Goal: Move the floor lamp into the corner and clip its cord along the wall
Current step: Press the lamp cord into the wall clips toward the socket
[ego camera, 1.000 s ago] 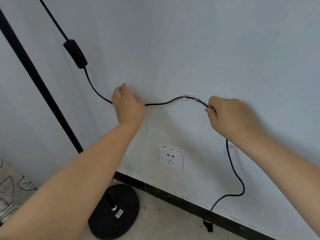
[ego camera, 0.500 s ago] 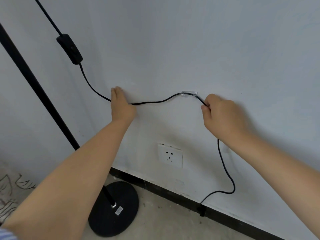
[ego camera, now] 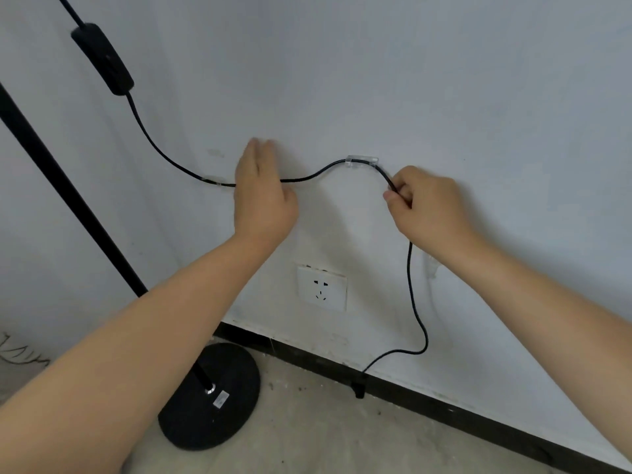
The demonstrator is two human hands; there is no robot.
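The black floor lamp stands at the left, its pole (ego camera: 68,193) slanting down to a round base (ego camera: 219,401) on the floor. Its black cord (ego camera: 160,152) runs from the inline switch (ego camera: 102,59) along the white wall, through a clear clip (ego camera: 213,181) and a second clear clip (ego camera: 362,160). My left hand (ego camera: 261,196) lies flat over the cord between the clips, fingers extended against the wall. My right hand (ego camera: 427,206) pinches the cord just right of the second clip. Below it the cord hangs down to the plug (ego camera: 359,388) at the baseboard.
A white wall socket (ego camera: 321,287) sits below the second clip. A black baseboard (ego camera: 478,415) runs along the foot of the wall above a bare concrete floor (ego camera: 325,439). A patterned fabric (ego camera: 17,354) shows at the far left edge.
My left hand has opened flat and slid right along the cord, uncovering the left clip with the cord in it. My right hand keeps its pinch near the second clip.
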